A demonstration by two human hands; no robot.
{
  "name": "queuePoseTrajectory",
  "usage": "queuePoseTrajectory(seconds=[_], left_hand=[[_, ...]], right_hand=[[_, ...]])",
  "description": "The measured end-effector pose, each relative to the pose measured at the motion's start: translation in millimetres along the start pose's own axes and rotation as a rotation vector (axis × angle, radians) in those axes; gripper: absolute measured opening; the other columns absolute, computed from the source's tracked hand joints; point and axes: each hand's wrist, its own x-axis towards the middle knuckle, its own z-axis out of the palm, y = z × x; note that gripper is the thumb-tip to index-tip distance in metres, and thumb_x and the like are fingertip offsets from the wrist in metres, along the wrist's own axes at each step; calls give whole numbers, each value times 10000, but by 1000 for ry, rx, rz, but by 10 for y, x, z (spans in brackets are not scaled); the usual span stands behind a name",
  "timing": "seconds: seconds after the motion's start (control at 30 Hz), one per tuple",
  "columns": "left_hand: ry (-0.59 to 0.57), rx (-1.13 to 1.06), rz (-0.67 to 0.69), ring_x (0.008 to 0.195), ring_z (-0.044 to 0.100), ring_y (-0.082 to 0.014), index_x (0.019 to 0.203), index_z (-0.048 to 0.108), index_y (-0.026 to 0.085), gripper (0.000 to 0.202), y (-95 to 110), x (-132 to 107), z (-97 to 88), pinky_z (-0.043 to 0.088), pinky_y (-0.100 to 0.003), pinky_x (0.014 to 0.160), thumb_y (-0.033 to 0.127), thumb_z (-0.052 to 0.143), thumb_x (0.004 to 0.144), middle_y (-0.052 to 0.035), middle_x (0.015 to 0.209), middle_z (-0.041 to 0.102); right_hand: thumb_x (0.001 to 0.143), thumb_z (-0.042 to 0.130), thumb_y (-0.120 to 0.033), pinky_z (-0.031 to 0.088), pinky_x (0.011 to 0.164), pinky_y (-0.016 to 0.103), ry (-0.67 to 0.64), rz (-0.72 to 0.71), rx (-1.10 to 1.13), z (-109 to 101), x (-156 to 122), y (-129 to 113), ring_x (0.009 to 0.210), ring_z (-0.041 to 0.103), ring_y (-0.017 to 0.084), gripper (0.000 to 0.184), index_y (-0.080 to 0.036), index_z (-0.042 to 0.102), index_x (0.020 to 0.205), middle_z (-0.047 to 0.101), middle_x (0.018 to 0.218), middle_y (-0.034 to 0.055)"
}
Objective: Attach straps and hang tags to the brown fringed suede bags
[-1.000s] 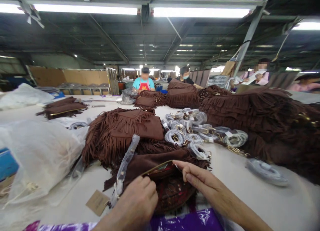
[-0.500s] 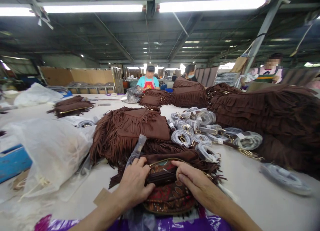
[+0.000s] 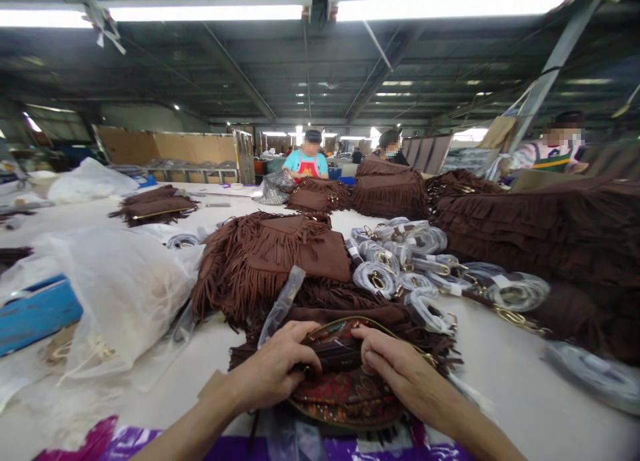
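Observation:
A brown fringed bag [image 3: 345, 374] lies open near the table's front edge, its red patterned lining showing. My left hand [image 3: 277, 368] grips the left side of the bag's opening, fingers curled over the rim. My right hand [image 3: 395, 371] presses on the right side of the opening, fingers bent over the lining. A clear plastic sleeve [image 3: 281, 304] sticks up just behind my left hand. A brown paper tag [image 3: 210, 385] lies beside my left wrist.
More brown fringed bags [image 3: 280, 254] are piled behind and along the right [image 3: 550, 228]. Several plastic-wrapped coiled straps [image 3: 400, 261] lie in the middle. A white plastic sack [image 3: 120, 294] and a blue box [image 3: 35, 314] sit at left. Other workers stand at the far end.
Both hands moved onto the bag's opening: the left came forward onto the rim, and the right went from pinching the rim's edge to pressing down. The view shifted slightly left.

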Motion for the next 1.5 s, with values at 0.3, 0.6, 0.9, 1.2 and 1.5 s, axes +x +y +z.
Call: queuePoseTrajectory(seconds=[0.3,0.6,0.9,1.2,1.5], left_hand=[[18,-93,-58,1345,462,-201,966,741,216,472,-56,2,17,325,-344,1173,-41,498,654,-36,1446,491],[31,-159,-83,1351,464,-213,919,744,199,459,-76,-7,3,331,-368,1167,-42,498,616,-56,1450,493],[59,-129,-110,1342,466,-204,873,741,211,396,-77,-25,60,323,-365,1168,-51,531,663,-39,1442,504],[81,88,-125,1219,551,-213,833,704,195,242,-98,-60,152,438,-321,1070,20,545,785,-50,1336,568],[18,416,-140,1252,533,-243,1029,631,138,343,29,-68,207,493,-380,1035,-34,406,835,-129,1354,565]], right_hand=[[940,407,-222,339,1096,624,-53,-24,-327,213,-84,-44,1428,343,350,239,-211,620,832,527,1443,136],[807,485,-58,262,997,809,106,-40,-738,677,-22,20,1403,352,427,219,-198,639,876,532,1428,190],[799,557,-58,193,1036,805,150,-46,-755,823,9,-61,1411,329,435,180,-198,657,853,494,1453,216],[820,509,-39,233,1082,747,245,-65,-737,980,26,-86,1434,308,386,194,-197,621,808,493,1463,173],[853,569,-78,267,1138,638,281,-120,-768,979,34,-63,1317,492,297,174,-228,649,817,572,1408,114]])
